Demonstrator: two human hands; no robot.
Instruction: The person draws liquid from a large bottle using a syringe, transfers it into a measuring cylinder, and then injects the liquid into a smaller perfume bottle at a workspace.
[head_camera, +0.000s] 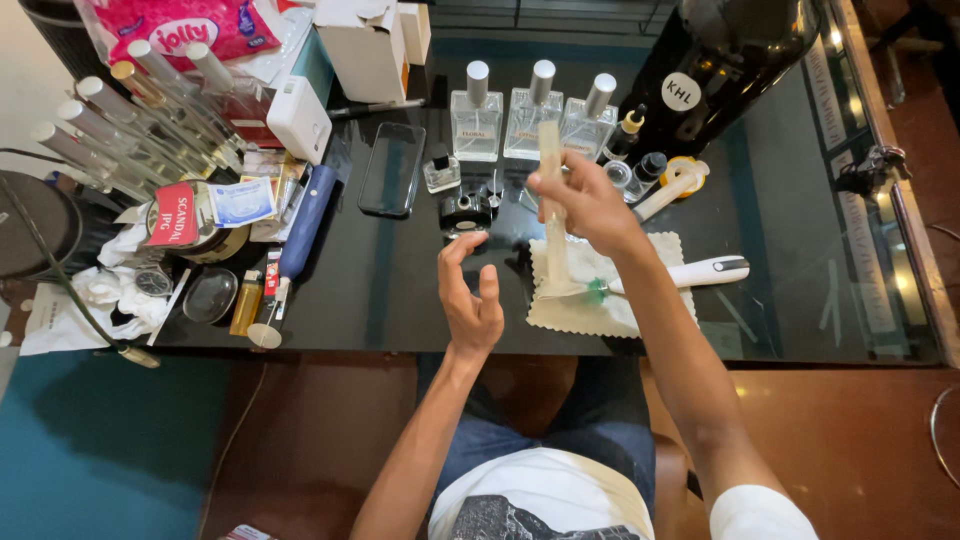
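Nearest the camera is the person's white shirt (560, 495) with blue trousers below it, at the 6 o'clock edge of the view. From there two bare forearms rise toward the black glass desk (800, 300).

The left hand (468, 295) hovers over the near desk edge, empty, its fingers curled and spread apart from the thumb, touching nothing. The right hand (585, 200) is up at about 1 o'clock from the left one, fingers closed around a long pale tube (551, 150) held upright; the tube's top stands above the fingertips and its lower part runs down toward a cream cloth (655, 262) lying on the desk. On that cloth, at about 5 o'clock from the right hand, lies a small green-tipped piece (597, 291), and a white pen-shaped tool (710, 270) rests across the cloth's right edge.

At 12 o'clock from the hands stand three clear square bottles with silver caps (530, 115) in a row. Just beside the left hand, at about 12 o'clock, sits a small black device (466, 210), and at 11 o'clock a dark phone (391, 168) lies flat. A large dark bottle (720, 60) stands at 1 o'clock. At 9 to 10 o'clock lies a clutter of tall clear vials (120, 130) and a blue pen-like tool (305, 220).
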